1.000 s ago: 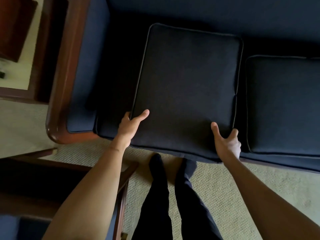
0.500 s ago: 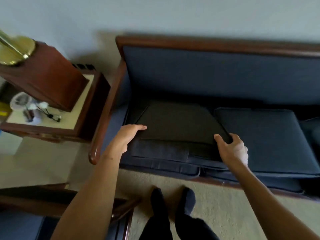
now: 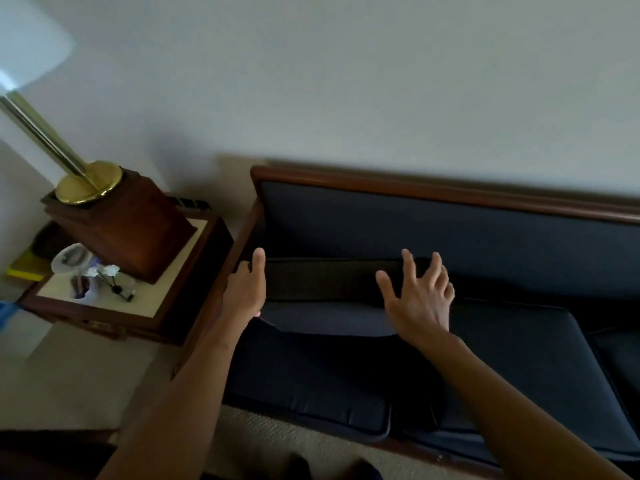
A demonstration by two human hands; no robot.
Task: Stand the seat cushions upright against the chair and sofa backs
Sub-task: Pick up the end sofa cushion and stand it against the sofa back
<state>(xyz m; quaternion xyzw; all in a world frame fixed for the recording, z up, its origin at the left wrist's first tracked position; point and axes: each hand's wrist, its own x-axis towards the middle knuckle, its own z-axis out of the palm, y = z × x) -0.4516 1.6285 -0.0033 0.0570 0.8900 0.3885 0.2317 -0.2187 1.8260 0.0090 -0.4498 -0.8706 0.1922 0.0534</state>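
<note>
The dark seat cushion (image 3: 329, 280) sits in the middle of the frame. It is tipped up on its back edge and leans on the sofa back (image 3: 450, 230). We see its top edge as a long dark band, with a grayer side (image 3: 325, 318) just below it.

The left hand (image 3: 246, 294) is at the left end of the cushion. Its thumb points up and the fingers curl round the cushion's corner, next to the wooden sofa arm (image 3: 225, 289). The fingers are partly hidden, so I cannot tell if this grip is holding the cushion tight or only touching it.

The right hand (image 3: 420, 301) is at the right end of the cushion. Its fingers are spread wide and its grip is let go. The fingertips seem to be at the top edge of the cushion.

Below the hands is the flat dark seat base (image 3: 311, 375). A second seat cushion (image 3: 519, 348) lies flat at the right of the frame, just beside the first one.

The sofa back has a brown wooden rail (image 3: 433, 188) along its top, with a pale wall (image 3: 346, 81) above it.

At the left of the frame is a small wooden counter (image 3: 104, 317) beside the sofa. On it stands a lamp (image 3: 86, 183) with a gold pole, a gold round plate and a brown wooden block base. Near the lamp are some small things, too blurry to name. Pale carpet (image 3: 86, 382) shows at the lower left.
</note>
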